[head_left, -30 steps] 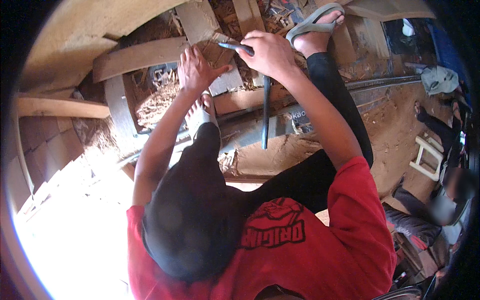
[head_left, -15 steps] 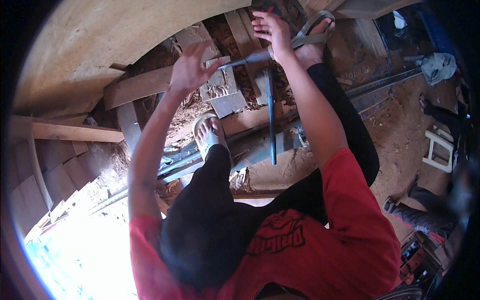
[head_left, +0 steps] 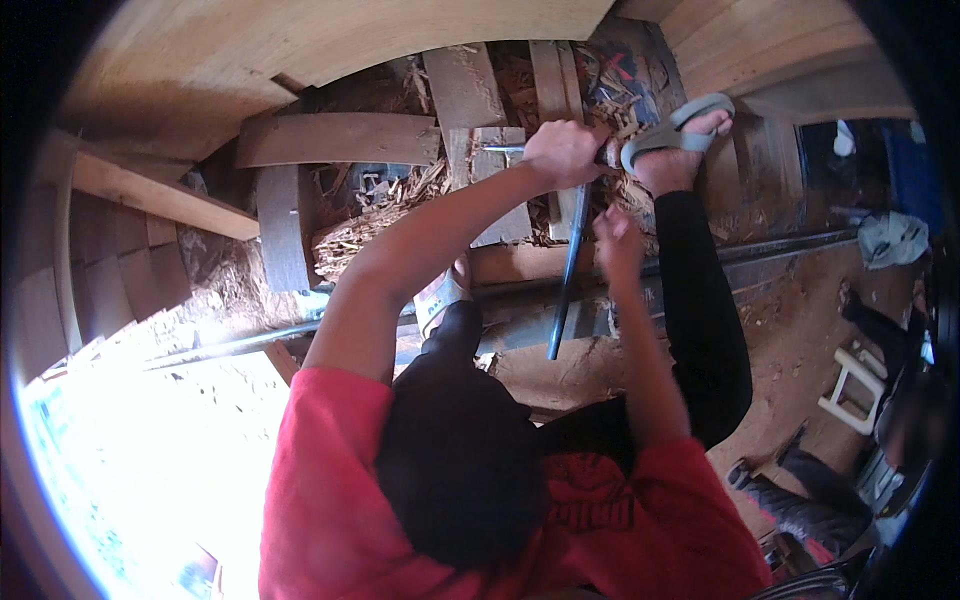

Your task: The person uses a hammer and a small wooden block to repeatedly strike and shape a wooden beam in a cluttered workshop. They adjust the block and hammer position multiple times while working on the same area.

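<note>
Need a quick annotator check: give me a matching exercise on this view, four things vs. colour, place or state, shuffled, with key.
Column one:
1. Chisel
2. Rod
3. Shirt
4. Stool

Column two:
A. Red
B. Pale, on the ground at the picture's right
C. In the closed left hand
D. Dark, slanting just left of the right hand

Pairs: 1-C, 2-D, 3-A, 4-B

You have a grey bag (head_left: 893, 241) at three o'clock, a pale stool (head_left: 848, 414) between three and four, another person's dark-trousered legs (head_left: 795, 507) at four, and brown boards (head_left: 105, 285) at nine.
</note>
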The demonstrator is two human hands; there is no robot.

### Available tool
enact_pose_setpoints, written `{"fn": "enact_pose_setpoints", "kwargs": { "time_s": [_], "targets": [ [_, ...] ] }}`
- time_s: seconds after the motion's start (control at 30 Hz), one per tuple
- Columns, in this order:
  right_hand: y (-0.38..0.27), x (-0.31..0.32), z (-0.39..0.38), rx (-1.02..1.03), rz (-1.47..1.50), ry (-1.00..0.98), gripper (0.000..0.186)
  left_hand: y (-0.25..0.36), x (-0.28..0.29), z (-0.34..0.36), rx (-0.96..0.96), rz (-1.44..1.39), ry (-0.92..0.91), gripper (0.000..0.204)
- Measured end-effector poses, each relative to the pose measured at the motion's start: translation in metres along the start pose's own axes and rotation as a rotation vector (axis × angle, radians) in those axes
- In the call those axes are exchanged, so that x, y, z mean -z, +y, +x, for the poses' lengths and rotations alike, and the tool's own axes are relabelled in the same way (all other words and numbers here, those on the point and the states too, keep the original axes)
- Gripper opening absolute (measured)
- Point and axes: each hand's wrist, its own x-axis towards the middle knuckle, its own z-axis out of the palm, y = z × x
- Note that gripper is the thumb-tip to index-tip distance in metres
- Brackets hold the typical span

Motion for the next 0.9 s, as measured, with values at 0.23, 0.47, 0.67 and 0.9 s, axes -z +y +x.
{"fn": "enact_pose_setpoints", "kwargs": {
  "time_s": [0.23, 0.47, 0.67, 0.9],
  "targets": [
    [0.038, -0.072, -0.086, 0.138, -0.121, 0.141, 0.051, -0.005, 0.003, 0.007, 0.018, -0.025, 0.074, 0.054],
    [0.062, -0.054, -0.074, -0.037, -0.176, 0.062, 0.051, -0.004, 0.008, 0.001, 0.035, -0.079, 0.1, 0.056],
    [0.034, -0.004, -0.063, -0.076, -0.012, 0.15, 0.032, -0.004, 0.005, -0.006, -0.008, -0.093, 0.121, 0.045],
    [-0.047, 0.116, -0.081, -0.381, 0.97, -0.112, 0.026, -0.005, 0.003, -0.008, -0.047, -0.07, 0.08, 0.049]
  ]
}}
